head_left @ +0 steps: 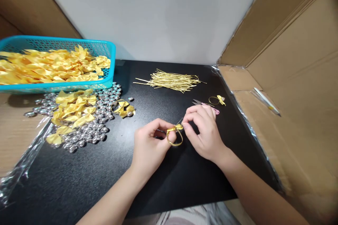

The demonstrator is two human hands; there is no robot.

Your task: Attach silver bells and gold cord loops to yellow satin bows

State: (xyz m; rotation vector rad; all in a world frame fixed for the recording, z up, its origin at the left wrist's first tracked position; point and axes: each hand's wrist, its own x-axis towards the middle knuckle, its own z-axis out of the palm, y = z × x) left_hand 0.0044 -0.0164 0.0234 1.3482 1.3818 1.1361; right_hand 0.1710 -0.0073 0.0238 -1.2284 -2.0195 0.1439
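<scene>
Head view: left hand (149, 145), right hand (205, 133), fingers (158, 125) tight on bow (176, 134); scissors (200, 103) behind.

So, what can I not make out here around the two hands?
Head view: the scissors are mostly hidden behind the right hand; only blade tips show.
The blue basket is cut off by the left edge.
Whether the right hand grips the gold bow in the left hand or only touches it: too small.
The white stick on the cardboard box: too small to identify.
</scene>
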